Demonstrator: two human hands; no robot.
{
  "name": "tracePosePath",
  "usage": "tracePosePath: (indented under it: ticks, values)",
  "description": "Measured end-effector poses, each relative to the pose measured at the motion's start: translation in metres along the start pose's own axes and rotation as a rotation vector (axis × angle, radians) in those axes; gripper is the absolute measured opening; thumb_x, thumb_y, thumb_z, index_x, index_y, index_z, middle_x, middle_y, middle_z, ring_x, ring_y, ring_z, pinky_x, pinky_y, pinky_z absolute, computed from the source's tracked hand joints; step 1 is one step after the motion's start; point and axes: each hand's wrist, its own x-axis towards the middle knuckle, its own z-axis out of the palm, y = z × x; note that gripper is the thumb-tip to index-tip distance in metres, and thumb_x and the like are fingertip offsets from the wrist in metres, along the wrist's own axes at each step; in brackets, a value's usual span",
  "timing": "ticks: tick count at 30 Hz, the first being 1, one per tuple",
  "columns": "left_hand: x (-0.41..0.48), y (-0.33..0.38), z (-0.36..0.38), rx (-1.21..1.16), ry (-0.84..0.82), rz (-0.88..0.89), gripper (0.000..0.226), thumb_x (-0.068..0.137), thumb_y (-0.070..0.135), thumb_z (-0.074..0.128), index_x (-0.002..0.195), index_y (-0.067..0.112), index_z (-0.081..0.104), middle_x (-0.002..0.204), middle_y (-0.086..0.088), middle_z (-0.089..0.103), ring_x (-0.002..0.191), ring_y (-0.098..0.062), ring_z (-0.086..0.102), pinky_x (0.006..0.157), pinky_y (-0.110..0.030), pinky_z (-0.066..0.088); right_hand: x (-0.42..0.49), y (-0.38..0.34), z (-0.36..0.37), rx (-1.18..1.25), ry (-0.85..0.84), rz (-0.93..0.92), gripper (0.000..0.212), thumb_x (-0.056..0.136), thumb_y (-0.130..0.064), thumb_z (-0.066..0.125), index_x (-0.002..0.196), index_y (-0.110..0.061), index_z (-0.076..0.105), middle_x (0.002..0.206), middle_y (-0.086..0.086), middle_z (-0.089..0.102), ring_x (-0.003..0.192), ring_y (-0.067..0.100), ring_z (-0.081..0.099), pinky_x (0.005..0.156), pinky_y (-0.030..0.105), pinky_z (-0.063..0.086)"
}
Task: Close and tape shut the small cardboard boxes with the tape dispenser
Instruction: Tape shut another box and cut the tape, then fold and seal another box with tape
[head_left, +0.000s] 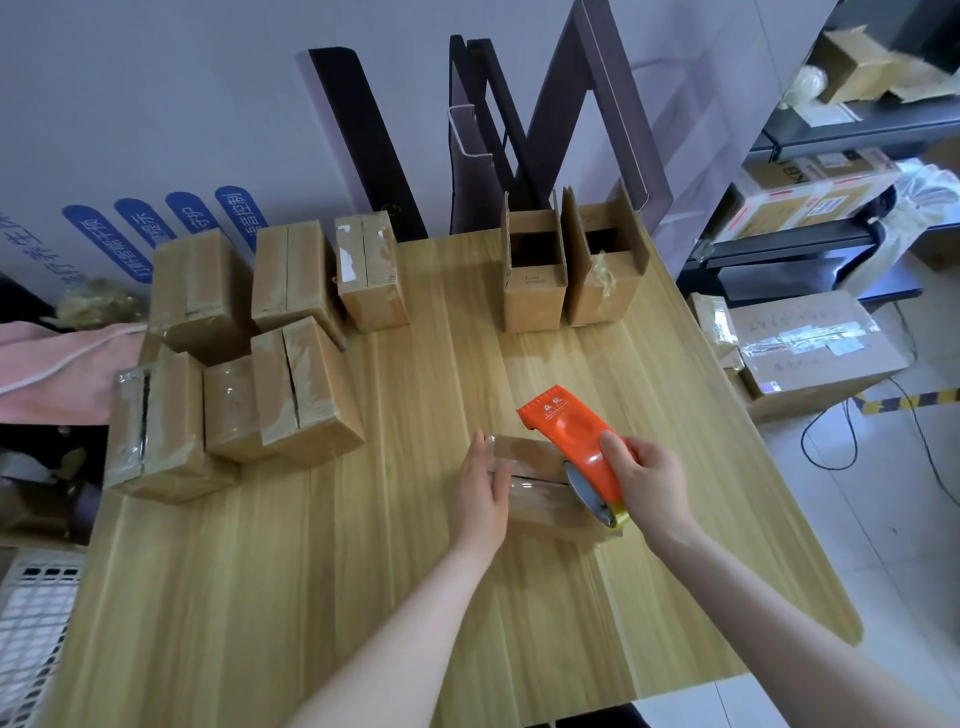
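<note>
- Box (530, 460) lies closed on the wooden table (395, 597), right of centre. Its long axis runs left to right, with the right end angled slightly nearer.
- Tape dispenser (574, 434), orange, sits over the box's right end. Its long axis runs near-right to far-left, the flat toothed end pointing far-left and the tape roll (592, 496) at the near end.
- Left hand (480, 491): fingers straight, flat against the box's left end.
- Right hand (649, 480): curled round the dispenser body, grasping it.
- Sealed boxes (306, 384) are grouped at the far left.
- Two open boxes (532, 280) stand upright at the far edge.
</note>
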Motion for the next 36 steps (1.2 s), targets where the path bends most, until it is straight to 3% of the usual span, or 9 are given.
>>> tracePosePath:
  ticks: [7,11,14,18,22,25,28,32,36]
  values:
    - [0.014,-0.007,-0.006,-0.498,-0.188,-0.329,0.051,0.097,0.030,0.053,0.145,0.031,0.035,0.140,0.007,0.050,0.126,-0.011,0.050,0.110,-0.038,0.039,-0.001,-0.005,0.002,0.046,-0.015,0.015,0.046,0.094,-0.033,0.055,0.078,0.010,0.062,0.058,0.008,0.050,0.053,0.019,0.042,0.052,0.030,0.033]
    - [-0.001,-0.001,0.005,-0.606,0.165,-0.444,0.039,0.093,0.025,0.062,0.126,0.019,0.043,0.122,-0.002,0.056,0.114,-0.022,0.056,0.090,-0.026,0.045,-0.002,-0.012,-0.008,0.131,-0.001,0.013,0.039,0.095,-0.027,0.056,0.071,0.003,0.063,0.054,0.005,0.049,0.045,0.007,0.041,0.044,0.020,0.033]
    - [-0.022,0.002,0.008,-0.596,0.402,-0.542,0.068,0.076,0.037,0.078,0.126,0.008,0.041,0.126,-0.012,0.052,0.115,-0.029,0.055,0.091,-0.031,0.045,0.001,-0.015,-0.019,0.200,0.049,0.021,0.038,0.094,-0.023,0.057,0.070,0.006,0.061,0.055,0.008,0.047,0.049,0.012,0.042,0.043,0.022,0.031]
    - [-0.039,-0.002,-0.005,0.214,0.400,0.005,0.085,0.084,0.055,0.058,0.149,0.013,0.024,0.157,-0.011,0.020,0.147,-0.028,0.017,0.120,-0.041,0.014,0.007,-0.014,-0.034,0.210,0.049,0.010,0.036,0.093,-0.025,0.057,0.077,0.006,0.065,0.060,0.014,0.052,0.056,0.016,0.044,0.050,0.028,0.033]
    - [-0.022,-0.008,-0.008,0.853,-0.023,0.379,0.077,0.090,0.053,0.049,0.151,0.014,0.025,0.161,-0.003,0.015,0.148,-0.020,0.007,0.118,-0.037,-0.004,0.013,-0.015,-0.044,0.220,0.009,-0.024,0.037,0.093,-0.026,0.058,0.082,0.008,0.065,0.063,0.015,0.056,0.060,0.018,0.049,0.058,0.031,0.036]
    - [-0.004,-0.006,-0.010,0.841,-0.084,0.345,0.075,0.079,0.026,0.076,0.145,0.014,0.041,0.154,0.001,0.032,0.143,-0.017,0.026,0.120,-0.038,0.020,0.021,-0.021,-0.045,0.252,-0.032,-0.030,0.036,0.093,-0.025,0.058,0.079,0.006,0.066,0.063,0.012,0.058,0.059,0.019,0.050,0.057,0.031,0.037]
    - [0.028,-0.004,-0.023,0.838,-0.184,0.436,0.081,0.088,-0.008,0.051,0.154,0.021,0.013,0.157,0.010,-0.003,0.146,-0.009,-0.006,0.121,-0.033,0.002,0.031,-0.029,-0.041,0.293,-0.063,-0.017,0.038,0.093,-0.027,0.060,0.078,0.007,0.065,0.063,0.017,0.058,0.061,0.021,0.051,0.061,0.033,0.039]
    - [0.089,0.006,-0.046,0.791,-0.229,0.514,0.070,0.095,-0.007,0.038,0.153,0.025,0.016,0.156,0.016,-0.003,0.144,-0.002,-0.011,0.117,-0.024,-0.013,0.047,-0.044,-0.029,0.319,-0.080,-0.011,0.033,0.092,-0.027,0.061,0.075,0.001,0.068,0.059,0.013,0.057,0.059,0.019,0.049,0.059,0.032,0.036]
    - [0.174,0.009,-0.064,0.748,-0.227,0.512,0.071,0.095,-0.007,0.039,0.151,0.031,0.017,0.157,0.018,0.004,0.145,0.001,-0.005,0.121,-0.030,-0.005,0.066,-0.065,-0.009,0.334,-0.058,-0.028,0.030,0.093,-0.022,0.060,0.065,-0.013,0.068,0.058,0.015,0.061,0.052,0.018,0.051,0.050,0.032,0.039]
